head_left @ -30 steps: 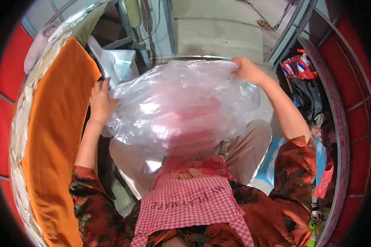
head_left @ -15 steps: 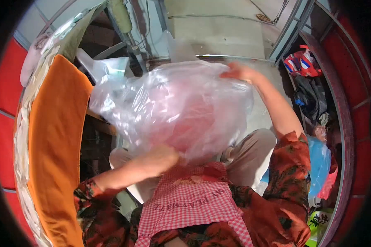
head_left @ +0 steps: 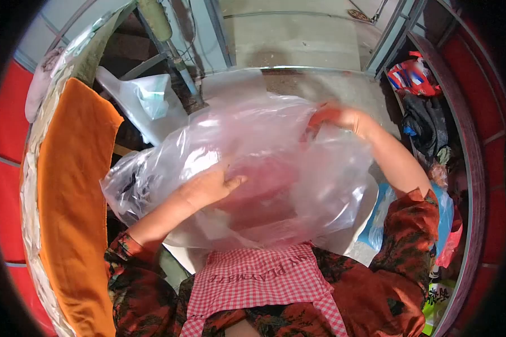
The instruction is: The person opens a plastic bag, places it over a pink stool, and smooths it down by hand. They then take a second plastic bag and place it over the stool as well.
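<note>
A large clear plastic bag spreads over my lap, with blurred reddish material showing through it. My left hand lies on the near left part of the bag, its fingers extended and the thumb apart. At the bag's upper right edge is my right hand, bent inward; its fingers are smeared by motion, so their hold on the plastic cannot be made out. Below the bag hangs a pink checked apron.
Orange cloth covers the padded edge at left. Beyond it stands a translucent plastic piece beside a metal frame. Along the right, a shelf holds a red-and-blue bag, a black bag and a light-blue bag.
The bag has spread lower over my lap and farther right. My left hand has moved up onto it, its fingers now extended. My right hand has shifted slightly right and down.
</note>
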`<state>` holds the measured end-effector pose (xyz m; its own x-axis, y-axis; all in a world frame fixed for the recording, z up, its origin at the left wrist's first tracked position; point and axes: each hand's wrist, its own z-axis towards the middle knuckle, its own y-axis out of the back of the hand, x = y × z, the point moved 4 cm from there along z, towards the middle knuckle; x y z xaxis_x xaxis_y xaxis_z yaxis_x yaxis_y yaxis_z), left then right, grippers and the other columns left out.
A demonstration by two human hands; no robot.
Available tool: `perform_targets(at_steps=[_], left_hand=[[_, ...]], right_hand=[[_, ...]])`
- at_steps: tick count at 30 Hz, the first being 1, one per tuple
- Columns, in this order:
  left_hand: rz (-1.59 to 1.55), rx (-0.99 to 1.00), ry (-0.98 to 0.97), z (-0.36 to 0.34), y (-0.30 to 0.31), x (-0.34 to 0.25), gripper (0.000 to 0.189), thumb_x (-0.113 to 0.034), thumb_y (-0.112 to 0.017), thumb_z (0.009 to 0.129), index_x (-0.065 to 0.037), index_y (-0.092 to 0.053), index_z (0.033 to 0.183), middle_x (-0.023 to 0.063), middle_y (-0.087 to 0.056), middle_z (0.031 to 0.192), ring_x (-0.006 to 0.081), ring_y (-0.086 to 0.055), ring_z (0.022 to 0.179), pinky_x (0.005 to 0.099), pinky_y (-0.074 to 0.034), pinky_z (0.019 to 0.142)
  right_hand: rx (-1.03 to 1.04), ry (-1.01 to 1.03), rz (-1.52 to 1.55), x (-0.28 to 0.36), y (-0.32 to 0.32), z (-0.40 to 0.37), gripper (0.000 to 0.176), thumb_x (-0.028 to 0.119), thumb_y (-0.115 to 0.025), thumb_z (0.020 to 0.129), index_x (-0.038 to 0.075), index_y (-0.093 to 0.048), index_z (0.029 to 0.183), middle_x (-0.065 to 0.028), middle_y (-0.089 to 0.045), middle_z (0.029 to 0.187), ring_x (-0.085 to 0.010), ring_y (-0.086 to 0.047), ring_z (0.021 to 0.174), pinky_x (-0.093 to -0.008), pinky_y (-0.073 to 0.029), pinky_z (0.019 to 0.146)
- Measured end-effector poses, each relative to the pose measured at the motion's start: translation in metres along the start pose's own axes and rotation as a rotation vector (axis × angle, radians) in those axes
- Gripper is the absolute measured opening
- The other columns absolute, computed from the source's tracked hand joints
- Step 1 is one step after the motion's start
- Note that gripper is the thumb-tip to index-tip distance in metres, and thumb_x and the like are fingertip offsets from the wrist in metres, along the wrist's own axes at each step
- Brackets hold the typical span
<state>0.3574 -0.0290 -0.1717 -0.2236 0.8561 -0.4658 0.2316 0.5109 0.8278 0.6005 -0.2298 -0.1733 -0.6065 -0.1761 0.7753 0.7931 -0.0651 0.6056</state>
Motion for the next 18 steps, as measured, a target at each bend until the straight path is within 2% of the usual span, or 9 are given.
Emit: perform_targets(at_steps=[2, 3, 5, 7, 9, 11, 13, 16, 18], left_hand=[[0.007, -0.034, 0.054, -0.001, 0.014, -0.006, 0.073, -0.04, -0.064, 0.088, -0.009, -0.032, 0.147, 0.0281, -0.062, 0.11, 0.0426, -0.061, 0.102, 0.0459, -0.049, 0.086], [0.077, -0.087, 0.035, 0.004, 0.013, 0.0, 0.079, -0.043, -0.063, 0.087, -0.013, -0.026, 0.15, 0.0285, -0.062, 0.113, 0.0421, -0.06, 0.107, 0.0464, -0.048, 0.088], [0.109, -0.037, 0.105, 0.013, 0.011, 0.004, 0.079, -0.044, -0.064, 0.086, -0.013, -0.029, 0.149, 0.0283, -0.062, 0.114, 0.0418, -0.06, 0.107, 0.0469, -0.047, 0.091], [0.125, 0.046, 0.157, 0.026, 0.01, 0.001, 0.078, -0.044, -0.065, 0.085, -0.01, -0.032, 0.147, 0.0282, -0.059, 0.119, 0.0414, -0.057, 0.112, 0.0466, -0.046, 0.095], [0.119, 0.168, 0.196, 0.039, 0.01, -0.002, 0.076, -0.043, -0.066, 0.084, -0.005, -0.037, 0.143, 0.0281, -0.052, 0.13, 0.041, -0.051, 0.121, 0.0455, -0.043, 0.1], [0.222, 0.153, 0.073, 0.062, -0.006, 0.024, 0.077, -0.044, -0.07, 0.08, -0.004, -0.042, 0.139, 0.0278, -0.056, 0.124, 0.0418, -0.052, 0.119, 0.0461, -0.043, 0.099], [0.254, 0.155, 0.003, 0.076, -0.012, 0.033, 0.075, -0.044, -0.073, 0.076, -0.002, -0.047, 0.132, 0.0268, -0.056, 0.121, 0.0421, -0.052, 0.118, 0.0462, -0.044, 0.098], [0.237, 0.155, -0.024, 0.084, -0.01, 0.034, 0.068, -0.04, -0.078, 0.072, 0.0, -0.052, 0.122, 0.0242, -0.054, 0.119, 0.042, -0.052, 0.116, 0.0453, -0.045, 0.097], [0.261, 0.114, -0.038, 0.083, -0.008, 0.031, 0.063, -0.036, -0.08, 0.071, 0.0, -0.053, 0.116, 0.0223, -0.053, 0.116, 0.042, -0.054, 0.112, 0.0444, -0.045, 0.096]], right_hand=[[0.078, 0.059, 0.076, -0.023, -0.013, -0.01, 0.033, 0.022, -0.062, 0.091, 0.0, -0.064, 0.116, -0.0051, -0.069, 0.099, -0.0148, -0.065, 0.081, -0.0323, -0.053, 0.073], [0.079, -0.265, 0.442, -0.047, -0.027, -0.015, 0.032, 0.022, -0.06, 0.092, 0.0, -0.064, 0.115, -0.0051, -0.069, 0.099, -0.0149, -0.065, 0.081, -0.0322, -0.053, 0.072], [0.136, -0.575, 0.76, -0.078, -0.044, -0.021, 0.031, 0.022, -0.061, 0.092, 0.0, -0.065, 0.113, -0.0055, -0.069, 0.099, -0.0158, -0.065, 0.081, -0.0326, -0.053, 0.072], [0.248, -0.538, 0.664, -0.101, -0.036, -0.016, 0.032, 0.022, -0.064, 0.09, 0.0, -0.065, 0.113, -0.0063, -0.069, 0.099, -0.0174, -0.066, 0.083, -0.0338, -0.053, 0.074], [0.011, -0.627, 0.347, -0.152, -0.022, -0.017, 0.038, 0.022, -0.068, 0.087, 0.0, -0.064, 0.117, -0.0077, -0.068, 0.106, -0.0186, -0.065, 0.084, -0.0345, -0.052, 0.078], [-0.134, -0.734, 0.197, -0.164, -0.001, -0.01, 0.045, 0.022, -0.072, 0.083, 0.0, -0.061, 0.121, -0.0096, -0.065, 0.115, -0.0199, -0.064, 0.088, -0.0344, -0.05, 0.083], [-0.19, -0.878, 0.214, -0.135, 0.027, 0.003, 0.053, 0.02, -0.075, 0.079, 0.0, -0.058, 0.125, -0.0121, -0.061, 0.124, -0.0213, -0.063, 0.097, -0.0337, -0.048, 0.089], [-0.447, -0.626, 0.05, -0.096, 0.062, 0.006, 0.054, 0.017, -0.074, 0.078, -0.001, -0.056, 0.125, -0.0131, -0.055, 0.133, -0.0214, -0.057, 0.113, -0.0336, -0.044, 0.095], [-0.649, -0.511, 0.024, -0.038, 0.087, 0.005, 0.053, 0.013, -0.075, 0.073, 0.002, -0.058, 0.123, -0.0139, -0.057, 0.132, -0.0256, -0.052, 0.122, -0.0335, -0.043, 0.097]])
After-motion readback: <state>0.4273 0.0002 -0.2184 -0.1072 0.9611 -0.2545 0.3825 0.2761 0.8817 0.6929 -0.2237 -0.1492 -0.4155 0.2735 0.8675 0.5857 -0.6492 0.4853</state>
